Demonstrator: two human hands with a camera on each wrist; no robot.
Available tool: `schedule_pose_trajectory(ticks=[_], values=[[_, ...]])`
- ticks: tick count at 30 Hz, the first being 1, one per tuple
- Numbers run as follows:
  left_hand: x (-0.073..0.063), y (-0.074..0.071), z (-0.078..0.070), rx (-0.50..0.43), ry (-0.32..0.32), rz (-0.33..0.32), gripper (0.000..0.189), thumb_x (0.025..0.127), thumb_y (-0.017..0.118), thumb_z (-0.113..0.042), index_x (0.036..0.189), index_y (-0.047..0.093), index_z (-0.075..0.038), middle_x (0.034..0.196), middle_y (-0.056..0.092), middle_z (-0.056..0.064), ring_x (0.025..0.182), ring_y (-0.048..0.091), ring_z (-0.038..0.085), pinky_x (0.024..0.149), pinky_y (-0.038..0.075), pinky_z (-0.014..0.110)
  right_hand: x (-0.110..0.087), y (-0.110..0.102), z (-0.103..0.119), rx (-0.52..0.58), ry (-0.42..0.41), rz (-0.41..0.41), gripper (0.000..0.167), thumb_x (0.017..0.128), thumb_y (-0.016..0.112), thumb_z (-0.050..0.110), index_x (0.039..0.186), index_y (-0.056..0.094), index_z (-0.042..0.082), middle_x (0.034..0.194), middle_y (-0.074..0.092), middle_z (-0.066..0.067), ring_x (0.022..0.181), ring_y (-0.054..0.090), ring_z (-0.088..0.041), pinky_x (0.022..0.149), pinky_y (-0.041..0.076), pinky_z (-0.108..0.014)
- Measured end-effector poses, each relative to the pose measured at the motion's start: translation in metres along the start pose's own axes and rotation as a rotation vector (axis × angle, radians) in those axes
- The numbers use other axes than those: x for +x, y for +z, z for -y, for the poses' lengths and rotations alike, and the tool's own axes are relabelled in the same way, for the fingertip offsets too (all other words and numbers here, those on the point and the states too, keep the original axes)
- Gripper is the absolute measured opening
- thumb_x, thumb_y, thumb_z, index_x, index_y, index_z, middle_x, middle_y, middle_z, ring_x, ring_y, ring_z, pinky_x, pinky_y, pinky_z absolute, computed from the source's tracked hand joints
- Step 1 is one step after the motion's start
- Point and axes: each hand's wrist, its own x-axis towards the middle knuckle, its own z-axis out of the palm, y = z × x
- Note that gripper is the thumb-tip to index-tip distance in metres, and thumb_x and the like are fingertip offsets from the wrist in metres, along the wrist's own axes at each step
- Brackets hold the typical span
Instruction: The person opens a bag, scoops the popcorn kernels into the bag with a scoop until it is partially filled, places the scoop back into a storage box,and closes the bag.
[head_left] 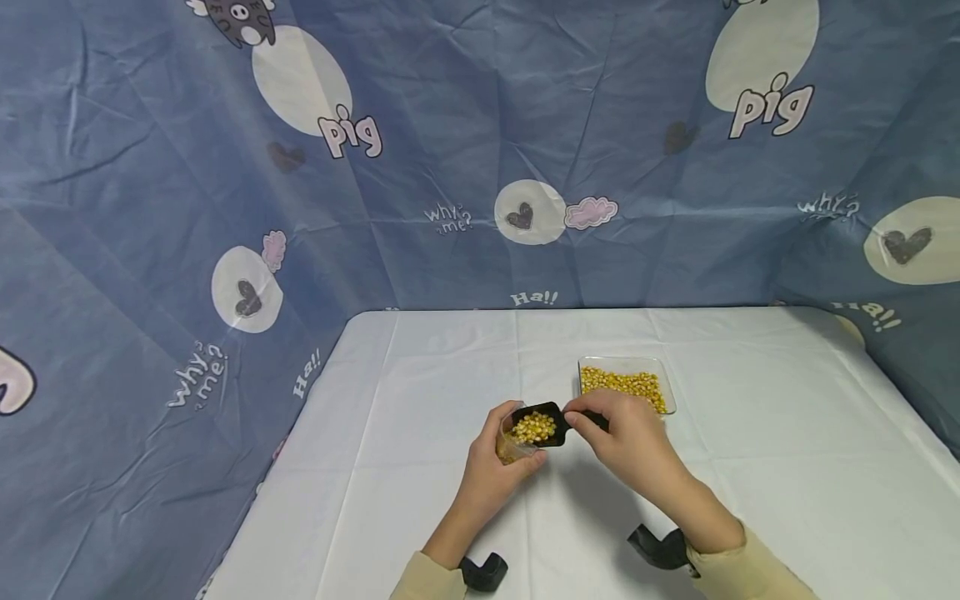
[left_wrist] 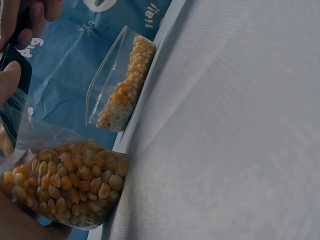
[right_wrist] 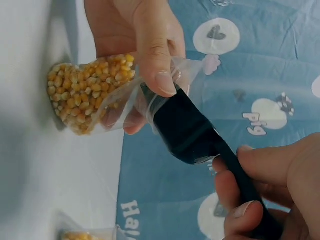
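My left hand [head_left: 489, 467] grips a clear plastic bag [right_wrist: 89, 92] partly filled with corn kernels [left_wrist: 75, 182], its mouth held open between thumb and fingers. The lower part of the bag bulges close over the white cloth. In my right hand [head_left: 633, 433] is a black scoop [right_wrist: 186, 131], pinched by its handle between thumb and fingers. The scoop's front end reaches into the bag's mouth, and corn kernels [head_left: 534, 428] lie in its bowl in the head view. My left thumb lies against the scoop's edge in the right wrist view.
A clear rectangular container [head_left: 670, 392] with corn kernels stands just beyond my right hand. White cloth [head_left: 420, 375] covers the table. A blue printed curtain [head_left: 450, 150] rises behind it and at both sides. Black curved wrist mounts [head_left: 660, 548] sit at both wrists.
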Motion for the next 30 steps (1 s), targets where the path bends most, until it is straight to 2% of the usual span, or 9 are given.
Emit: schedule_pose_trajectory(ticks=[6,9,13,18,24,30], values=[[0.0,0.0,-0.002,0.016,-0.009,-0.005,0.074,0.083,0.084,-0.037,0.145,0.043,-0.037,0.124,0.06,-0.005,0.106,0.059,0.016,0.091,0.046,0.038,-0.002,0.003,0.005,-0.16,-0.22,-0.085,0.009,0.087,0.081,0.021,0.094,0.077,0.021,0.081,0.059,0.016,0.057,0.043,0.001,0.05,0.037,-0.021],[0.0,0.0,-0.002,0.029,-0.012,-0.008,0.075,0.083,0.084,-0.038,0.146,0.043,-0.037,0.126,0.059,-0.007,0.108,0.058,0.016,0.092,0.045,0.04,-0.002,0.005,0.006,-0.204,-0.329,-0.125,0.012,0.084,0.083,0.017,0.094,0.077,0.019,0.079,0.055,0.014,0.057,0.043,0.001,0.047,0.034,-0.018],[-0.001,0.0,-0.002,0.038,-0.004,-0.011,0.075,0.084,0.083,-0.038,0.147,0.043,-0.034,0.129,0.059,-0.008,0.113,0.057,0.016,0.095,0.045,0.043,-0.002,0.005,0.006,-0.223,-0.405,-0.145,0.016,0.082,0.084,0.012,0.094,0.077,0.02,0.079,0.054,0.011,0.058,0.045,-0.003,0.047,0.035,-0.018],[-0.001,0.0,-0.002,0.033,-0.011,-0.012,0.075,0.084,0.085,-0.03,0.146,0.043,-0.037,0.129,0.059,-0.008,0.114,0.057,0.017,0.096,0.044,0.045,-0.001,0.002,0.005,-0.214,-0.409,-0.131,0.018,0.082,0.084,0.011,0.096,0.077,0.02,0.079,0.053,0.012,0.059,0.044,-0.002,0.048,0.035,-0.017],[0.0,0.0,-0.003,0.026,-0.026,-0.012,0.077,0.083,0.085,-0.029,0.147,0.043,-0.032,0.126,0.059,-0.007,0.112,0.057,0.016,0.096,0.044,0.042,0.0,-0.003,0.003,-0.173,-0.343,-0.125,0.014,0.084,0.083,0.013,0.096,0.077,0.019,0.082,0.057,0.014,0.06,0.044,0.0,0.05,0.038,-0.02],[0.0,0.0,-0.001,0.0,-0.019,-0.008,0.076,0.084,0.085,-0.023,0.145,0.042,-0.038,0.126,0.06,-0.008,0.112,0.058,0.015,0.096,0.045,0.04,0.001,-0.009,0.001,-0.111,-0.295,-0.119,0.011,0.087,0.081,0.015,0.095,0.077,0.02,0.084,0.058,0.015,0.06,0.045,0.0,0.052,0.039,-0.021]])
